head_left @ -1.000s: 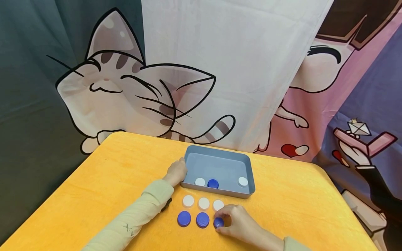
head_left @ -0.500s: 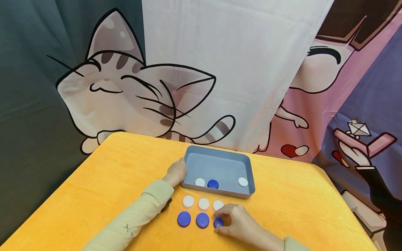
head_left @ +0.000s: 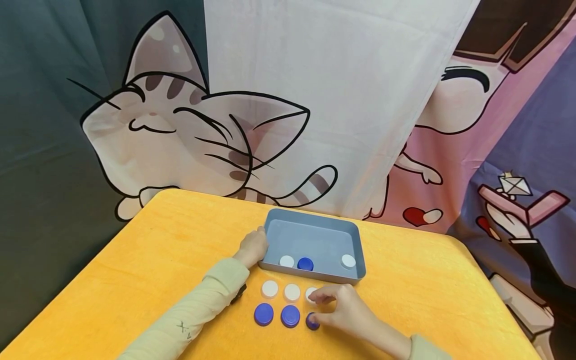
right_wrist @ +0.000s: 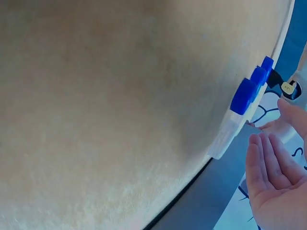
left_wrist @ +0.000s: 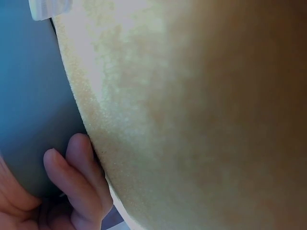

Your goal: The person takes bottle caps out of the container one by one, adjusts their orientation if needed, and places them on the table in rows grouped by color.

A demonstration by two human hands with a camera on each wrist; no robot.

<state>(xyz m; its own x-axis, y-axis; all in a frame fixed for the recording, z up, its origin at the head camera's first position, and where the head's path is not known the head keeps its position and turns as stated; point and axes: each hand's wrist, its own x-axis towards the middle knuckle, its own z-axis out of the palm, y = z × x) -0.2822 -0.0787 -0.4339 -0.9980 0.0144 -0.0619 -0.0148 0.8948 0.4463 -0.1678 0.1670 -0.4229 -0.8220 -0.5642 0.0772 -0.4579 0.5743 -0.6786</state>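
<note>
My left hand (head_left: 253, 247) holds the left side of the blue-grey tray (head_left: 310, 217), and in the left wrist view its fingers (left_wrist: 79, 184) curl against the tray wall (left_wrist: 33, 105). Two white bottle caps and one blue cap (head_left: 305, 264) lie in the tray. In front of it are a row of three white caps (head_left: 292, 292) and a row of three blue caps (head_left: 290, 316). My right hand (head_left: 353, 312) hovers at the right end of these rows, partly covering the rightmost white cap and the rightmost blue cap (head_left: 312, 321). The right wrist view shows its fingers (right_wrist: 268, 163) apart from the caps.
A yellow cloth (head_left: 189, 230) covers the table. Behind it hangs a curtain (head_left: 342, 100) printed with a cartoon cat. A small dark object (head_left: 239, 293) sits beside the left forearm.
My right hand has let go of the rightmost blue cap; its thumb and fingers have spread and lifted slightly. The cap stays on the cloth. My left hand and the tray have not moved.
</note>
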